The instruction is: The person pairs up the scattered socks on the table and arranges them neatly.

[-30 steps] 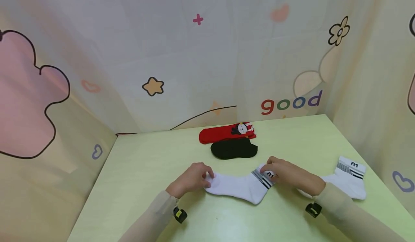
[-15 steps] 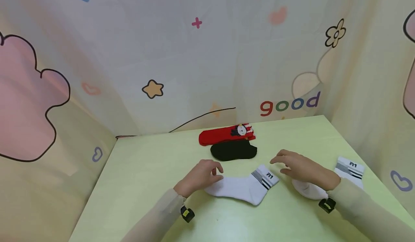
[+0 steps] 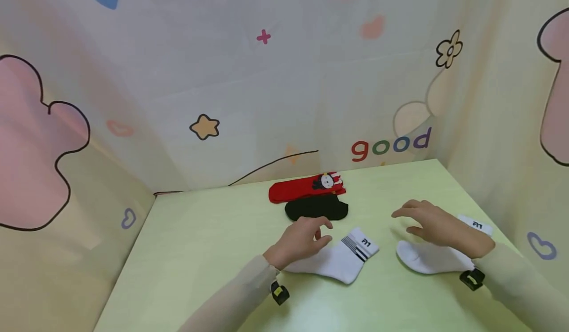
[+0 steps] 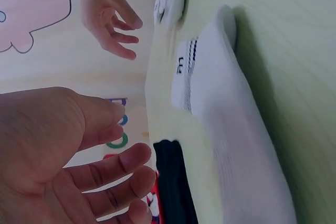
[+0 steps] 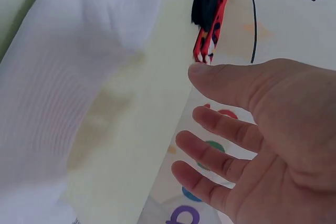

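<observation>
One white sock (image 3: 335, 263) with black stripes at its cuff lies flat in the middle of the table. Above its foot end hovers my left hand (image 3: 301, 240), fingers loosely bent and holding nothing; the left wrist view shows a gap between that hand and the sock (image 4: 226, 108). To the right lies a matching white sock (image 3: 428, 259), its middle hidden by my right arm. My right hand (image 3: 432, 223) is held over it with relaxed, spread fingers and an empty palm, apart from the sock (image 5: 68, 77) in the right wrist view.
A black sock (image 3: 316, 208) and a red sock (image 3: 291, 189) with a cartoon figure lie together farther back. The pale green table (image 3: 191, 253) meets a patterned curtain (image 3: 249, 90) behind and at both sides.
Both hands have let go of the middle white sock and lifted. They have moved right, my right hand over the other white sock. The socks stay in place; the head view has shifted slightly.
</observation>
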### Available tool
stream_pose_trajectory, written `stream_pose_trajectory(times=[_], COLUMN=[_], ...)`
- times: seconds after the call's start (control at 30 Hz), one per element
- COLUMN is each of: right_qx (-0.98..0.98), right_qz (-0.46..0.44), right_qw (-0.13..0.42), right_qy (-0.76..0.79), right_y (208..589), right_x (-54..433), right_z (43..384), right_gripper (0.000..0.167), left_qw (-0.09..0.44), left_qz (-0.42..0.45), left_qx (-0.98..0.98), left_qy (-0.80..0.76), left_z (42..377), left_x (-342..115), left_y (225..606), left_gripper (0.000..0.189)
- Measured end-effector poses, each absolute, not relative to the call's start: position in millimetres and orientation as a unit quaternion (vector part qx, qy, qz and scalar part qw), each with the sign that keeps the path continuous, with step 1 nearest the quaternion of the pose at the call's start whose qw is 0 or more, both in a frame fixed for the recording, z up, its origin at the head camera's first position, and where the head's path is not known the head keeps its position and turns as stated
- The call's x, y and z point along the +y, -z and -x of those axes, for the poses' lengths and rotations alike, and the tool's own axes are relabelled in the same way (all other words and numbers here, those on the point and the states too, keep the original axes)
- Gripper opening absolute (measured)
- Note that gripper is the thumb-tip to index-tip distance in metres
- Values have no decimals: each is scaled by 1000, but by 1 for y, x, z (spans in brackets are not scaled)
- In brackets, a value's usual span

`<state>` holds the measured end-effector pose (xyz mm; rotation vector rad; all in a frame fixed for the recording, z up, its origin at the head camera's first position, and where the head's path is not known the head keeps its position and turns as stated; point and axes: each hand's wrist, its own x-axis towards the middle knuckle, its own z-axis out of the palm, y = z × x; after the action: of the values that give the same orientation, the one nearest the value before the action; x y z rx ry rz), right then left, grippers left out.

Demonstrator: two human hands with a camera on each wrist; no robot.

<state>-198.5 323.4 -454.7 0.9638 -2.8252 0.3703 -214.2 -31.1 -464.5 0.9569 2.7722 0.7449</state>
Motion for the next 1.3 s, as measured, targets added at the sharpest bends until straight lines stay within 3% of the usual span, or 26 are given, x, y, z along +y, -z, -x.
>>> stream_pose_trajectory(times=[0.67, 1.0, 1.3], right_qx=[-952, -936, -954], right_qz=[-279, -309, -270], right_qw=[62, 139, 64], right_qy=[-114, -93, -114], right_y=[455, 466, 467], right_x=[381, 408, 423], right_z=[193, 196, 195], right_gripper=[63, 70, 66], left_qw=[51, 33, 48], left_qz=[-349, -348, -348], left_qx=[909, 915, 916], left_qy=[-221, -204, -193], left_z=[214, 209, 208], left_x=[44, 73, 95], left_y=[455, 460, 470], left_gripper=[32, 37, 40])
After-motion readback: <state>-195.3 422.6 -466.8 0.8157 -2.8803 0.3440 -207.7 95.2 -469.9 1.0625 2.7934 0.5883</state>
